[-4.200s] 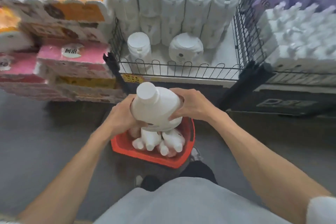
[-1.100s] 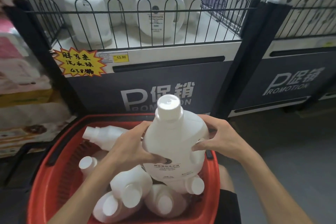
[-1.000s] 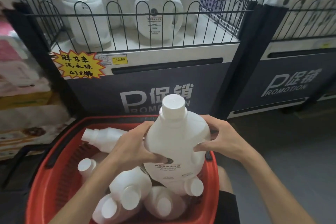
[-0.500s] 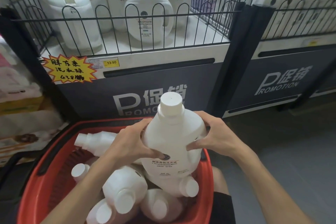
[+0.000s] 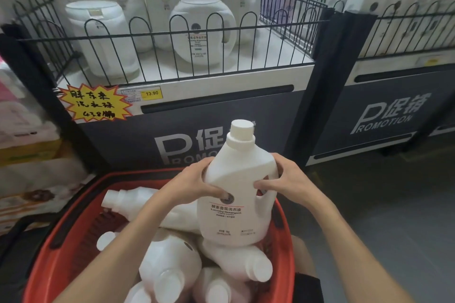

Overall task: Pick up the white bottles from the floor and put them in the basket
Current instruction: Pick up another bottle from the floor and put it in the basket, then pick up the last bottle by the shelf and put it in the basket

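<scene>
Here both hands, left [image 5: 194, 186] and right [image 5: 286, 183], clasp an upright bottle [image 5: 237, 194] above the basket [image 5: 61, 251]; its base hides bottles lying there.

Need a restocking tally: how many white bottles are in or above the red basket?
7. One upright bottle, held above the red basket; six lie inside: back left, left, centre, right, front, front left. Others may be hidden underneath.
</scene>
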